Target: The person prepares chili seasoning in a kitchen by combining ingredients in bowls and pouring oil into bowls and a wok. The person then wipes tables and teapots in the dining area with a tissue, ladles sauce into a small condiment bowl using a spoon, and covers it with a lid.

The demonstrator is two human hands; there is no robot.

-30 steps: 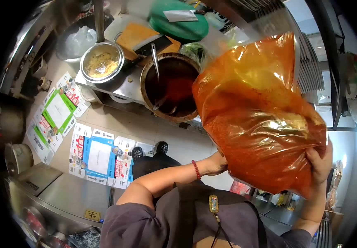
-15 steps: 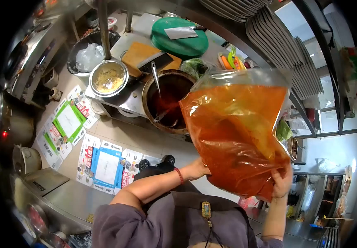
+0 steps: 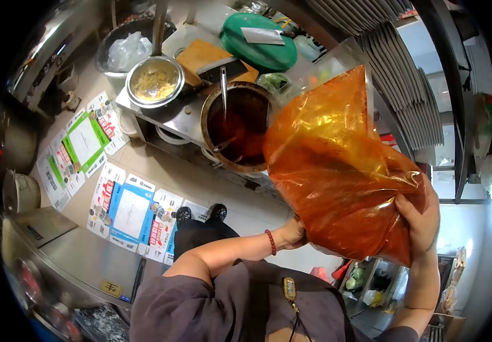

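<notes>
A large clear plastic bag (image 3: 337, 165) of orange-red, oily sauce is held tilted between my two hands. Its left corner hangs over the right rim of a dark round pot (image 3: 205, 126). My left hand (image 3: 292, 232) grips the bag's lower left edge, the fingers partly hidden behind it. On the lower right side, my right hand (image 3: 419, 219) clutches the bunched plastic with the thumb in front. Dark red sauce (image 3: 245, 139) lies in the pot, where a metal ladle (image 3: 224, 94) leans with its handle up.
Left of the pot stands a metal bowl (image 3: 155, 81) of yellowish minced food. Behind are a wooden board (image 3: 197, 54), a green cutting board (image 3: 260, 57) and a cleaver (image 3: 262, 36). Stacked plates (image 3: 397, 85) fill the right shelf. Flattened printed cartons (image 3: 131, 211) lie on the floor.
My right hand has moved right and upward with its side of the bag. The bag has shifted right and is more crumpled, and my left hand has moved slightly right.
</notes>
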